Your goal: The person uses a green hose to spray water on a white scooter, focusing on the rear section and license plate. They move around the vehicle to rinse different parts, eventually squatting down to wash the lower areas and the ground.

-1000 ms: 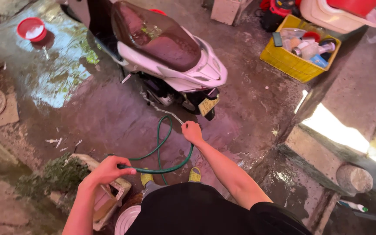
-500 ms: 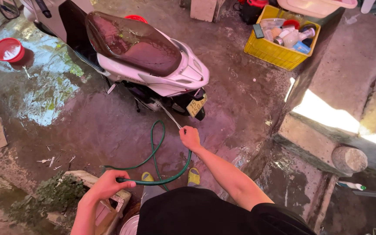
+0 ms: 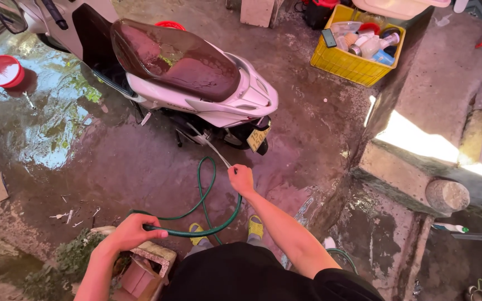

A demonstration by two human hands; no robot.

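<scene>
Hands grip a green garden hose [image 3: 205,198] at two places: the right hand [image 3: 242,179] is closed around its outlet end, from which a thin jet of water [image 3: 210,146] runs toward the lower rear of a white scooter [image 3: 196,83]; the left hand [image 3: 132,231] is closed around the hose further back, low and to the left. Between the hands the hose lies in a loose loop on the wet concrete floor [image 3: 112,161], just ahead of the person's yellow sandals [image 3: 255,226].

Likely faults: the loop could kink or catch a sandal if the left hand pulls it tight, and the flooded floor looks slippery underfoot. Were the right hand to swing outward, spray might reach the yellow crate [image 3: 352,64] of bottles, well beyond it to the right.

Against the frame half a second earlier, both hands keep the same grips; the view has shifted slightly, so the scooter's mirror and front now show at upper left. A red basin [image 3: 4,71] stands far off beyond the left hand.
</scene>
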